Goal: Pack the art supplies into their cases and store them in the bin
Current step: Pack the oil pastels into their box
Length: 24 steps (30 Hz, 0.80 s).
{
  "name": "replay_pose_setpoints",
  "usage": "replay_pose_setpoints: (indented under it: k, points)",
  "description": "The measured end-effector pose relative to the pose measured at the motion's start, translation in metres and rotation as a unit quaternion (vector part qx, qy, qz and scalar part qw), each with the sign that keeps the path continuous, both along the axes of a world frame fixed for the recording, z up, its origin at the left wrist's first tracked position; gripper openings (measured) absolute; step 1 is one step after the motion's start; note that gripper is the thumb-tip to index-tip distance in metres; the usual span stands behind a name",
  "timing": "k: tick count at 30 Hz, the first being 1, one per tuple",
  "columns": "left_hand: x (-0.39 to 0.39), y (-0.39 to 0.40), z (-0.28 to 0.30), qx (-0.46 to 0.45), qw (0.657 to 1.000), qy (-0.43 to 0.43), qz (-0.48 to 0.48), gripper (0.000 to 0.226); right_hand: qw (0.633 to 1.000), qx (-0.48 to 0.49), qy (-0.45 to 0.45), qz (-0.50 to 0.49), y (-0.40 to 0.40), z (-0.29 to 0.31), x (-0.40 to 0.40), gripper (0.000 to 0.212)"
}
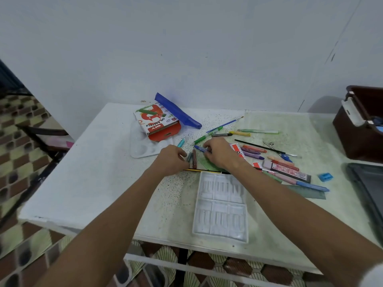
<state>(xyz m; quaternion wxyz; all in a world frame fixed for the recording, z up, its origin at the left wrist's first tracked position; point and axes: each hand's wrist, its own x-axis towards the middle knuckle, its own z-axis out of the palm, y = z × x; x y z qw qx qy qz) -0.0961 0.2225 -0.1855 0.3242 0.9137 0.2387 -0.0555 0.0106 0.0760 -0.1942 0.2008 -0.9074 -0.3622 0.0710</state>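
Both grips are curled: left hand pinches crayons on the bench, right hand holds a blue pen, beyond the white tray.

A blue pouch and red-and-white pastel box lie near the speckled white table's far edge; the bin is dark brown.

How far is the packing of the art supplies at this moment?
Early. The white crayon tray is empty and the oil pastel box lies open. The left hand holds crayons; the right hand pinches a blue one. Many loose crayons remain; the brown bin waits.
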Motion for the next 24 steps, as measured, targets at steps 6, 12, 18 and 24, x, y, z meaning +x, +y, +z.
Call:
replay_pose_setpoints:
  k: [6,12,18,24]
  points:
    - [-0.008,-0.007,0.008,0.012,0.994,-0.064,0.091,0.042,0.997,0.062,0.030,-0.039,-0.008,0.012,-0.013,0.016]
    - [-0.039,-0.032,0.017,-0.074,0.986,-0.104,0.107,0.027,0.974,0.175,0.117,-0.085,-0.052,0.018,-0.061,0.016]
    - [-0.063,-0.061,0.009,-0.126,0.983,-0.101,0.087,0.014,0.965,0.170,0.165,-0.113,-0.074,0.011,-0.099,0.015]
    - [-0.068,-0.072,0.004,-0.128,0.984,-0.098,0.073,0.013,0.957,0.183,0.184,-0.127,-0.068,0.003,-0.111,0.010]
